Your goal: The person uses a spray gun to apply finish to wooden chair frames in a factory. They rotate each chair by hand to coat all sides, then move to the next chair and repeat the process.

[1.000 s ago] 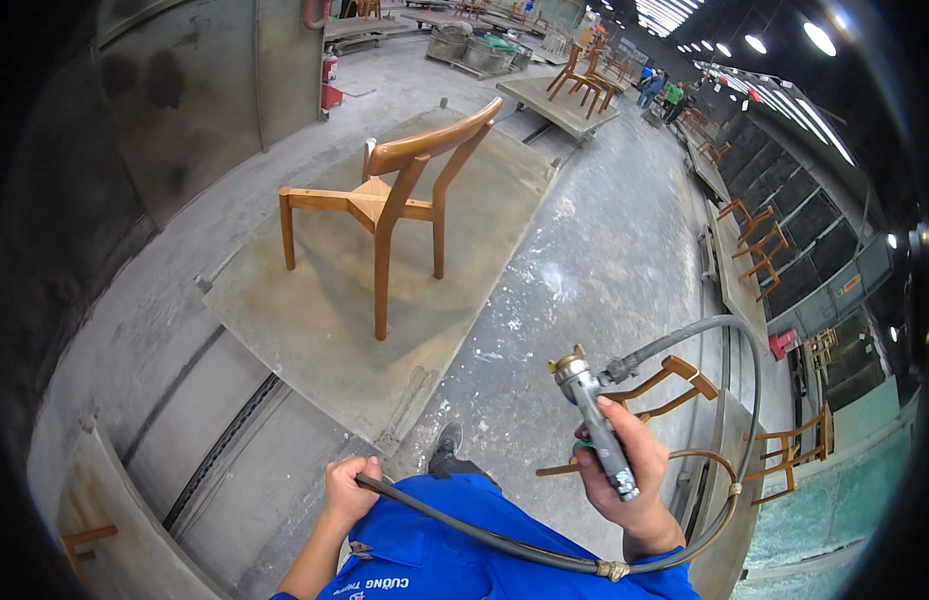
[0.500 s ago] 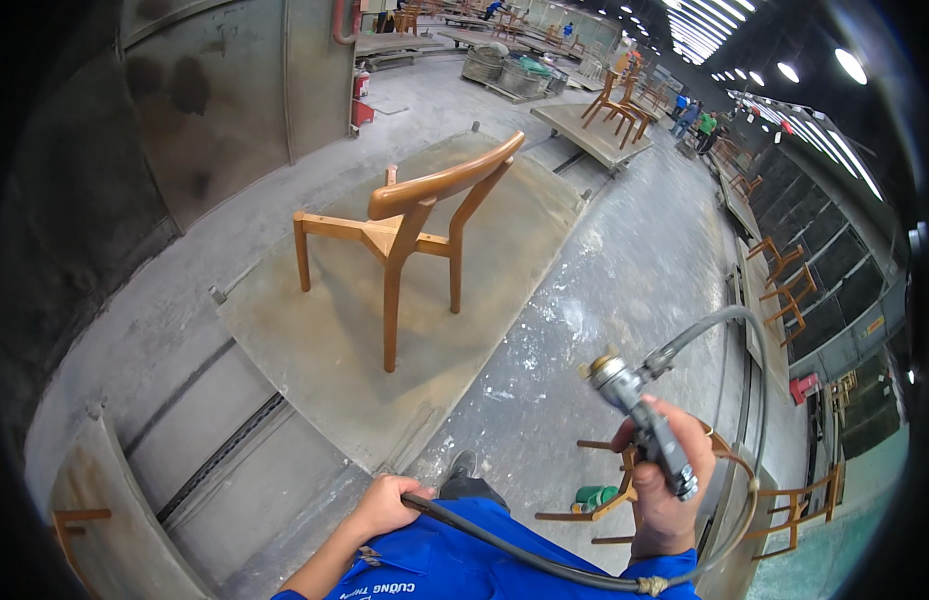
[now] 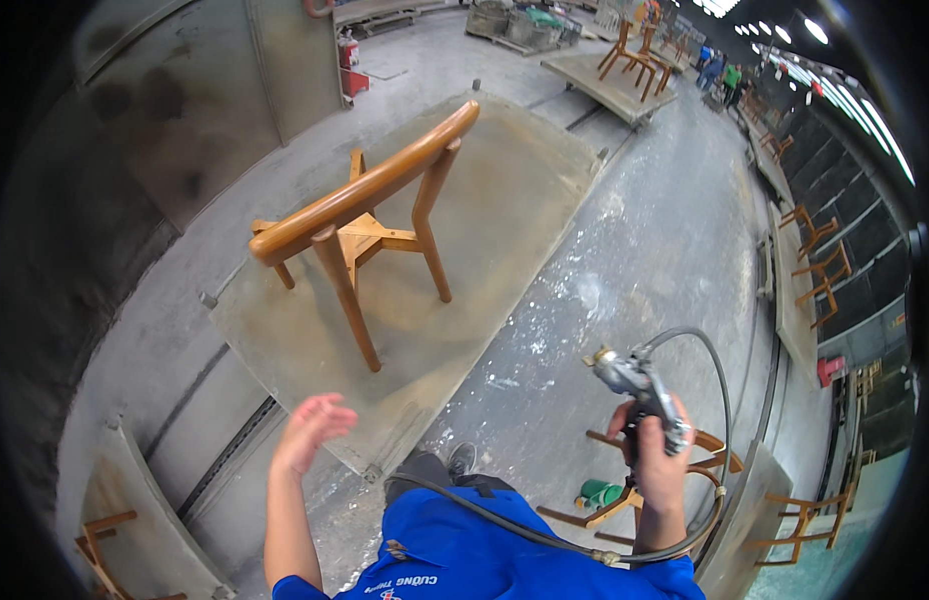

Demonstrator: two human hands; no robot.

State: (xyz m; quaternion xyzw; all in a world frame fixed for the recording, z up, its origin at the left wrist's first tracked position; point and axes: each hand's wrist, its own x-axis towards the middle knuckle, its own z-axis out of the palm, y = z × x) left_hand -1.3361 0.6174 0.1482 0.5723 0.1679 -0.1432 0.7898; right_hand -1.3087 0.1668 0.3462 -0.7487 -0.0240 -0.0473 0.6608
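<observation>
Warm honey-brown chair [image 3: 370,215] with a glossy top rail, centre of the frame. Dull grey-tan platform [image 3: 485,260] beneath it, smudged darker in patches. Grey floor [image 3: 625,280] speckled with white flecks, right of centre. Silvery-grey spray gun [image 3: 640,385] with a brass-coloured tip, lower right; dark grey hose [image 3: 720,400] looping beside it. Bright blue shirt [image 3: 485,560] at the bottom edge. Small green object [image 3: 602,493] near the lower right. Red extinguisher [image 3: 350,55] at the upper left.
</observation>
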